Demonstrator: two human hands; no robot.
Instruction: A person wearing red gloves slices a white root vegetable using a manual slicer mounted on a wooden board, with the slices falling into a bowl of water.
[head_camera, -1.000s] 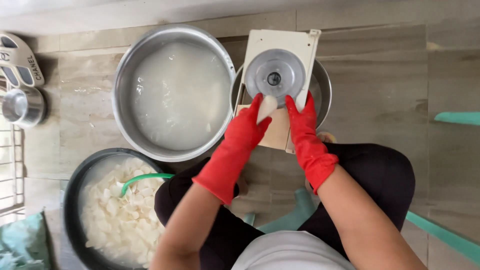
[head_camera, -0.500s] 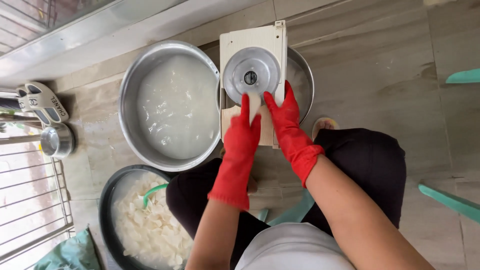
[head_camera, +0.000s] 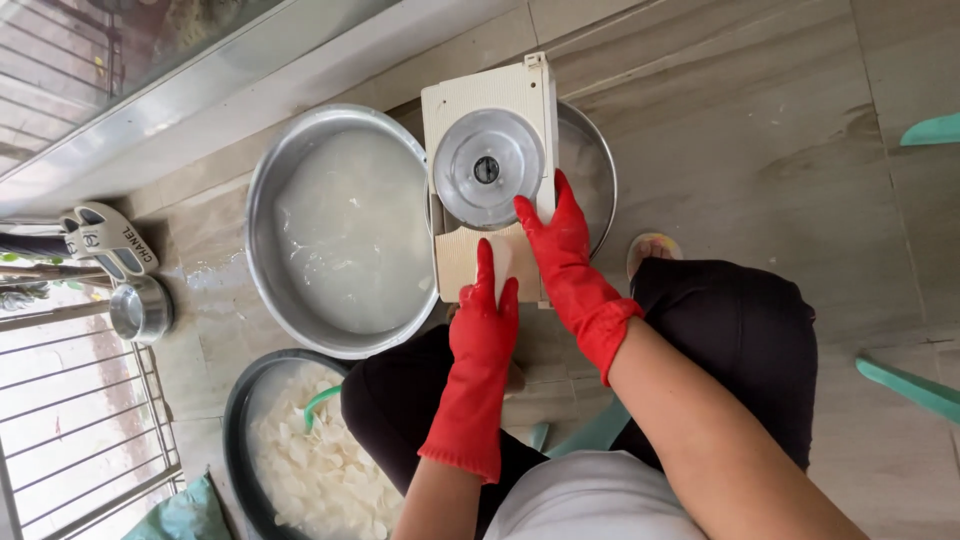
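Both my hands wear red rubber gloves. A cream slicer board (head_camera: 470, 95) with a round metal blade disc (head_camera: 487, 168) lies across a metal basin (head_camera: 600, 170). My left hand (head_camera: 485, 320) presses a pale white piece (head_camera: 500, 255) against the board just below the disc. My right hand (head_camera: 565, 250) lies flat on the board's right edge beside the disc, fingers straight, touching the piece's right side.
A large metal basin (head_camera: 262, 200) of cloudy water stands left of the slicer. Near my left knee is a dark basin (head_camera: 235, 420) of white slices with a green handle (head_camera: 320, 400). A small metal cup (head_camera: 140, 310), sandals (head_camera: 110, 240) and a floor grating (head_camera: 70, 430) are far left. Teal stool legs (head_camera: 900, 385) are at right.
My left hand has slid the white piece back down the board, away from the disc. My right hand stayed beside the disc. The view has swung, showing more of the grating and ledge.
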